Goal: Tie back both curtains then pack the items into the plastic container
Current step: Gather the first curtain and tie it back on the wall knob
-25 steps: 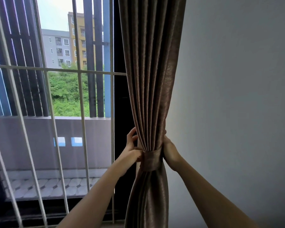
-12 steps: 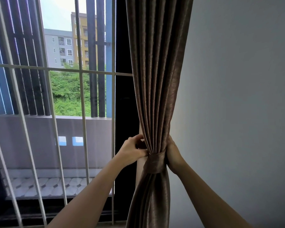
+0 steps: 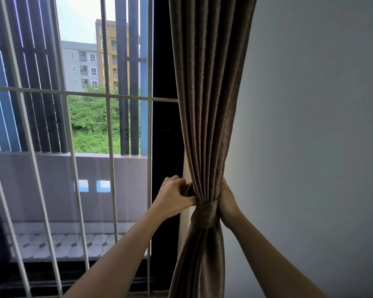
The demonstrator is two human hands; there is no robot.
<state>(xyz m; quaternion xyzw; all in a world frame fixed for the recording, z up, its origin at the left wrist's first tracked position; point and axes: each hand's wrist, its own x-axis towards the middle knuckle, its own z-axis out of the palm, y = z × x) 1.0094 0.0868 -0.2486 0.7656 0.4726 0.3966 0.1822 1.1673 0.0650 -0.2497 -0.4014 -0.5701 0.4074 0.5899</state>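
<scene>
A brown curtain (image 3: 209, 104) hangs gathered at the right edge of the window, next to the wall. A band of the same brown cloth, the tieback (image 3: 205, 214), cinches it at waist height. My left hand (image 3: 174, 197) pinches the curtain folds at the left side, just above the tieback, with its fingers curled into the cloth. My right hand (image 3: 227, 204) holds the right side of the bundle at the tieback; its fingers are hidden behind the fabric. No plastic container is in view.
A white metal grille (image 3: 110, 147) covers the window on the left, with a balcony wall (image 3: 73, 186) and buildings beyond. A dark window frame (image 3: 164, 125) stands beside the curtain. A plain grey wall (image 3: 310, 147) fills the right side.
My left hand has dropped from higher on the folds and curled onto the curtain just above the tieback. The view has shifted slightly left and closer. My right hand has stayed at the bundle.
</scene>
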